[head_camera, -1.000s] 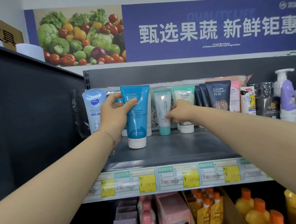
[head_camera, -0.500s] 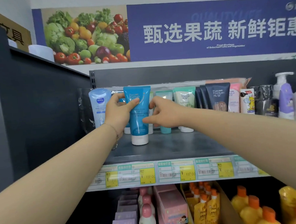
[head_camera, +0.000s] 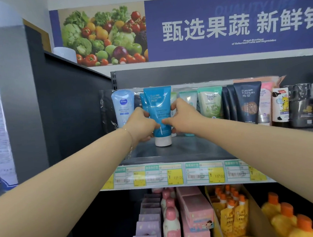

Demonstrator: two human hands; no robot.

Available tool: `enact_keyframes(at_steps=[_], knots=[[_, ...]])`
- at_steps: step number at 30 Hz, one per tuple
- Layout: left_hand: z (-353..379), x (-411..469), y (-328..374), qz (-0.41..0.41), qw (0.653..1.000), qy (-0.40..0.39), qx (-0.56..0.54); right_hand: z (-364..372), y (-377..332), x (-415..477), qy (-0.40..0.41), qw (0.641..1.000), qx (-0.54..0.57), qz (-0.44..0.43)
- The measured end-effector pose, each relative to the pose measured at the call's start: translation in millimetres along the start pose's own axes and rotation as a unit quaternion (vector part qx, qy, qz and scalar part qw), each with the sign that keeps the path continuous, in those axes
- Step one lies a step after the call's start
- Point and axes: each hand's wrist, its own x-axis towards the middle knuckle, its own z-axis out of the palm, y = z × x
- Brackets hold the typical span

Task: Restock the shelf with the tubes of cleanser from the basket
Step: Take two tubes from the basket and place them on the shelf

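Note:
A bright blue cleanser tube [head_camera: 158,107] with a white cap stands upright, cap down, on the grey shelf [head_camera: 187,149]. My left hand [head_camera: 140,124] grips its left side. From the right, my right hand [head_camera: 183,115] holds the same tube with thumb and fingers curled round it. Another blue tube stands right behind it, mostly hidden. The basket is out of view.
A pale Nivea tube [head_camera: 122,106] stands to the left, green tubes [head_camera: 210,102] and dark tubes [head_camera: 247,102] to the right, then bottles [head_camera: 302,106]. A dark side panel [head_camera: 73,105] walls the left. Price tags [head_camera: 174,174] line the shelf edge; pink and orange bottles fill the shelf below.
My right hand left the teal tube and moved left onto the blue tube. The blue tube was pushed back a little toward the row. The camera came closer.

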Motion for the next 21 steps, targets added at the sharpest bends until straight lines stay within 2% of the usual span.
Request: enact_keyframes(at_steps=[5,10,21], knots=[[-5.4,8.6,0.5,0.014,0.999,0.029,-0.032,1.1,-12.8,12.7,0.013,0.996,0.085,0.029],[-3.8,17.1,6.6,0.022,0.999,0.032,-0.033,7.4,-24.4,23.8,-0.010,0.980,0.190,0.063],[11.5,34.7,4.1,0.031,0.998,0.049,-0.004,22.0,-20.7,39.2,-0.012,0.969,0.227,0.097]])
